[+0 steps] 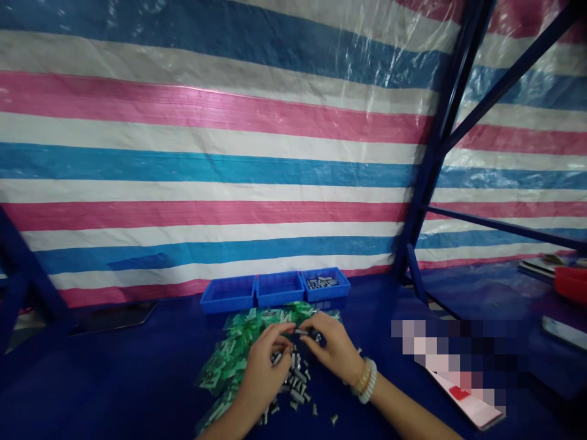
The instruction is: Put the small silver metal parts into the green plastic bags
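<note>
My right hand point(337, 348) wears beaded bracelets and pinches a small metal screw point(301, 332) between thumb and forefinger. Opposite it, my left hand point(270, 363) has its fingers curled, the forefinger tip close to the screw's end. Small metal pieces show by its palm, but what it grips I cannot make out. Beneath both hands lies a loose pile of small screws and grey metal pieces point(297, 384). Clear plastic bags with green markings point(229, 360) are heaped to the left of and behind the pile.
Three joined blue bins point(229, 296) stand behind the bags; the right one holds small metal pieces point(322, 282). A dark flat object point(114, 318) lies at the left. At the right are a partly blurred pink-white flat object point(481, 410), a red container point(571, 284) and blue frame posts point(426, 177).
</note>
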The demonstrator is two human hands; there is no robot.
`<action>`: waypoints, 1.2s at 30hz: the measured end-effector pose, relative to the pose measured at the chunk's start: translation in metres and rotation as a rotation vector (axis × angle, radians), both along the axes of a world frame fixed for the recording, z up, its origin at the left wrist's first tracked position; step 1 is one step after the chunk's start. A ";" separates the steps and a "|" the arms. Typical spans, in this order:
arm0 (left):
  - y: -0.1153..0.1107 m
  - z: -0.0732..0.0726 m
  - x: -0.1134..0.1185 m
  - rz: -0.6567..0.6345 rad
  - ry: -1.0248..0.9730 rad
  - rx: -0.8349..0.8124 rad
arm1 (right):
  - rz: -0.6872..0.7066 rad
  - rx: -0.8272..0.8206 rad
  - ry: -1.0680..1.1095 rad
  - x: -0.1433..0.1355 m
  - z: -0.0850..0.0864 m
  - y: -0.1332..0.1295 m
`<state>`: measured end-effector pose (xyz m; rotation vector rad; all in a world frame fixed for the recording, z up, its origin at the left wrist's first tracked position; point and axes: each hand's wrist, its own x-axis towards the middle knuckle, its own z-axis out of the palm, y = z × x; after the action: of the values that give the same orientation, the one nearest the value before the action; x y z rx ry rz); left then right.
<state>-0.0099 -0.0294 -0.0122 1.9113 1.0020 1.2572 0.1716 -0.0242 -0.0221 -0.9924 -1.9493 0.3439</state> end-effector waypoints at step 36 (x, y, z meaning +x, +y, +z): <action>0.007 0.007 -0.011 0.029 0.189 0.251 | -0.211 0.119 0.044 0.039 0.031 0.063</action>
<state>-0.0205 -0.0223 -0.0055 2.2500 1.0073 1.2879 0.2108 0.0388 0.0092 -1.0913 -1.7846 0.1285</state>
